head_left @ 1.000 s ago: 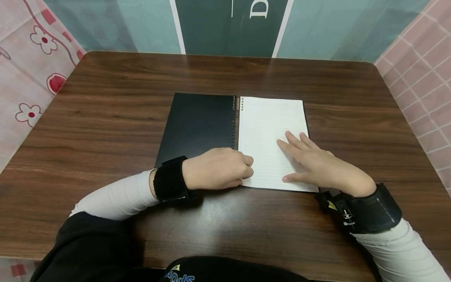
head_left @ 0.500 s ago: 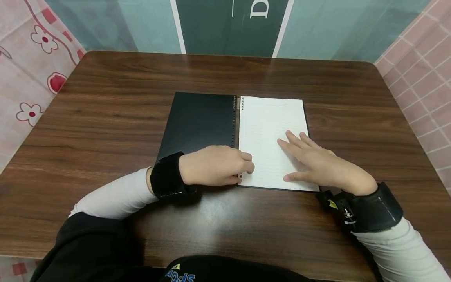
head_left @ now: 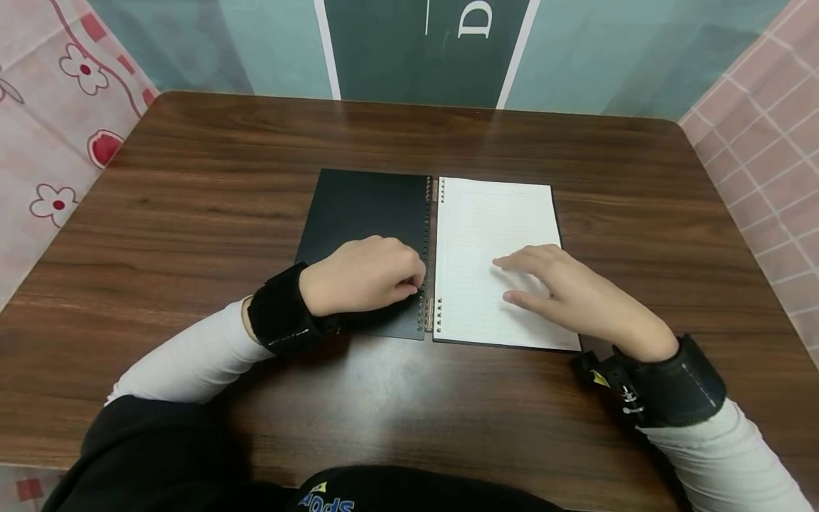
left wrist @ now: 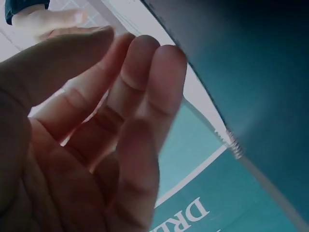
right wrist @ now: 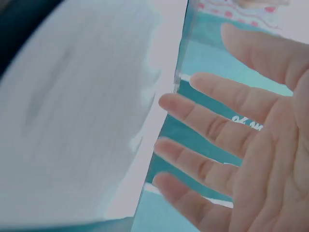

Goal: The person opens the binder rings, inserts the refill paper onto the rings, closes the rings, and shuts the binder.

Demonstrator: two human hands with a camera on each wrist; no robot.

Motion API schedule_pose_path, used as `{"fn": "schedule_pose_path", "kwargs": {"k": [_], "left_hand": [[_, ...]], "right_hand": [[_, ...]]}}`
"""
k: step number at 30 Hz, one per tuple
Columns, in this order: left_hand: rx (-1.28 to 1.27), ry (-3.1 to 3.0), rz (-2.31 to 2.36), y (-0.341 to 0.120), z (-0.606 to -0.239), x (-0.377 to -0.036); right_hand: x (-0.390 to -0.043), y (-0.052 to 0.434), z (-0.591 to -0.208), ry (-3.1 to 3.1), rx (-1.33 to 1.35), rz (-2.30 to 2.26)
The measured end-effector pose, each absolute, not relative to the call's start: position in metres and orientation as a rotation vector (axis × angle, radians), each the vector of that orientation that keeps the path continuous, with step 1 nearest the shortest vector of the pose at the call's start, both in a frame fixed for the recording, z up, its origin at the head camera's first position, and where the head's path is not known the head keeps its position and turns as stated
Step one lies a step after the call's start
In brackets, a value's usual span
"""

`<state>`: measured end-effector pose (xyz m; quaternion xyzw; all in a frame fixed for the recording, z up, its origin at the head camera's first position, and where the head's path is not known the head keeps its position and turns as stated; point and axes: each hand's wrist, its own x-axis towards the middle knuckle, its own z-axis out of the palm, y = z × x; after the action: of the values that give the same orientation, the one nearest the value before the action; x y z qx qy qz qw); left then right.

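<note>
A ring-bound notebook lies spread on the table, its black left side (head_left: 374, 206) flat beside the white lined right page (head_left: 483, 227). My left hand (head_left: 363, 276) is above the lower part of the black side, with loosely bent fingers. In the left wrist view nothing is between its fingers (left wrist: 166, 77). My right hand (head_left: 569, 290) is over the lower right of the page, thumb and fingers spread. The right wrist view shows its fingers (right wrist: 203, 128) extended and holding nothing. Whether either hand touches the notebook I cannot tell.
The dark wood table (head_left: 192, 213) extends around the notebook on all sides. Beyond its far edge hangs a teal covering (head_left: 275, 50) with lettering. Pink flowered fabric (head_left: 51, 142) is on the left and pink tiles (head_left: 768, 142) on the right.
My left hand has moved left and up, off the page's inner edge and over the black side, uncovering the lower rings. My right hand's fingers, spread flat before, now look lifted and closer together.
</note>
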<state>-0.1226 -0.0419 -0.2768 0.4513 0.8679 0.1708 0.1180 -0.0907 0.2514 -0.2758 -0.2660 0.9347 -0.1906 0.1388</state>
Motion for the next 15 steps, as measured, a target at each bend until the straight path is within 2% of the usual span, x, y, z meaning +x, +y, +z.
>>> {"fn": "schedule_pose_path", "kwargs": {"k": [15], "left_hand": [[0.999,2.513,0.576,-0.036,-0.287,-0.12]], "right_hand": [[-0.093,0.198,-0.286,2.535,-0.676,-0.834]]}}
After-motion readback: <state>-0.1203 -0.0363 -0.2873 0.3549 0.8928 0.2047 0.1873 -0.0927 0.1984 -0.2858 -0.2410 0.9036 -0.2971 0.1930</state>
